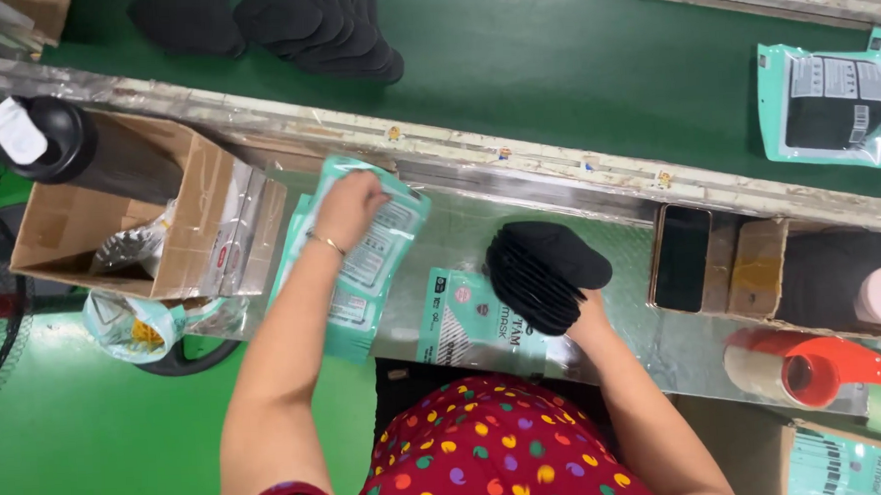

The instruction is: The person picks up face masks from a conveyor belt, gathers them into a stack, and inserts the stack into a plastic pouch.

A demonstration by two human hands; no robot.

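Handling: the person is working two things at once at a foil-covered bench [620,269].
Left hand [348,208]: it is pressing down on the top teal pouch [381,242] of a loose pile, fingers curled over its upper edge; whether it is pinching or only resting, I cannot tell.
Right hand [590,315]: it is gripping a fanned stack of black face masks [541,273] from below, just above another teal pouch [464,321] lying flat.
Mask handling: judged light, soft, compressible; the stack is likely to splay unless squeezed at the folded edge.
Pouch handling: judged thin, glossy, slippery film; the open mouth or a corner is offering the surest hold.
Surroundings: a cardboard box [190,189] is sitting at the left, a red tape dispenser [807,365] at the right.
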